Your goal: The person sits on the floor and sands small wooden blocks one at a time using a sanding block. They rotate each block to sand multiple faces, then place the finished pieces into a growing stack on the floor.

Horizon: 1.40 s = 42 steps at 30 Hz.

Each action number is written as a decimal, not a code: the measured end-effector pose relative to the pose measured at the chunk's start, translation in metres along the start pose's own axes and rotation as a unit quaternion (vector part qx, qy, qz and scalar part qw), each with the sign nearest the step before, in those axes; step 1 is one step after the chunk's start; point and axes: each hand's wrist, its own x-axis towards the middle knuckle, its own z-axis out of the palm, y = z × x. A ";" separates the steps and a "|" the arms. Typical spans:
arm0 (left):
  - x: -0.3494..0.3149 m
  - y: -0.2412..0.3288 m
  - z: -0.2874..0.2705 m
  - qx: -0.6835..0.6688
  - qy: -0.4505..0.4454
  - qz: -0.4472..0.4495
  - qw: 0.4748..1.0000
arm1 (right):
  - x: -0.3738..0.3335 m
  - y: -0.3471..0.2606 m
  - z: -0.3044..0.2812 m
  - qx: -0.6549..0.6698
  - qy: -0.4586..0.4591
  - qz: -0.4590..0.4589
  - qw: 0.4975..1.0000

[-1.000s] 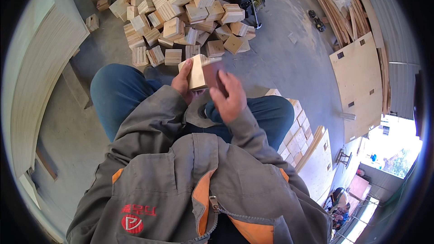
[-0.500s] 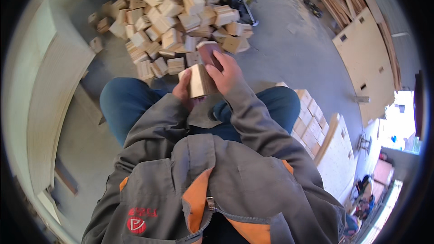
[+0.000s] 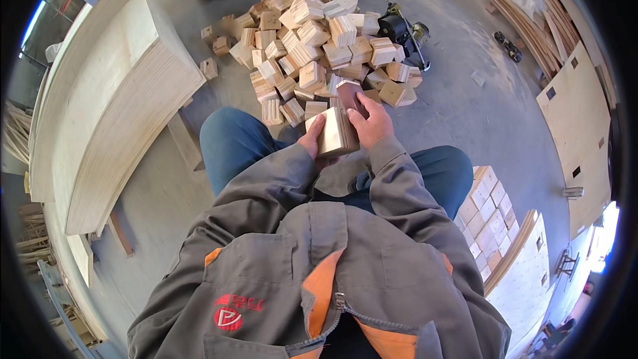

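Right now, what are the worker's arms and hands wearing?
Both arms are in long grey work-jacket sleeves reaching the wrists; the jacket has orange panels at the chest and a red emblem. The left hand and right hand are bare, with no gloves.

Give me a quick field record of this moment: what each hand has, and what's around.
left hand: grips the pale wooden block from its left side
right hand: rests on the block's right side, pressing a small dark reddish-brown piece against its far end
posture: seated, blue trousers, grey and orange jacket
ahead: loose pile of wooden blocks on the concrete floor
beyond pile: black power tool
left: stacked plywood sheets
right: neatly stacked blocks
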 end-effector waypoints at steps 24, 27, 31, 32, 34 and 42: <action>0.037 -0.007 -0.012 -0.100 -0.034 -0.014 0.994 | -0.016 0.001 0.003 -0.032 -0.041 -0.031 0.998; 0.045 0.002 -0.008 -0.150 -0.003 0.000 0.989 | -0.057 -0.035 -0.014 -0.039 -0.072 -0.072 0.994; 0.044 0.003 -0.010 -0.150 -0.018 0.002 0.988 | -0.058 -0.044 -0.014 -0.066 -0.075 -0.068 0.993; 0.044 0.002 -0.011 -0.158 -0.033 -0.006 0.987 | -0.044 -0.040 -0.007 -0.072 -0.073 -0.068 0.992; 0.041 0.000 -0.011 -0.134 -0.027 -0.021 0.990 | -0.015 -0.022 0.007 -0.061 -0.063 -0.065 0.994; 0.035 -0.003 -0.016 -0.119 0.015 -0.017 0.993 | 0.016 -0.010 0.015 -0.025 -0.066 -0.001 0.997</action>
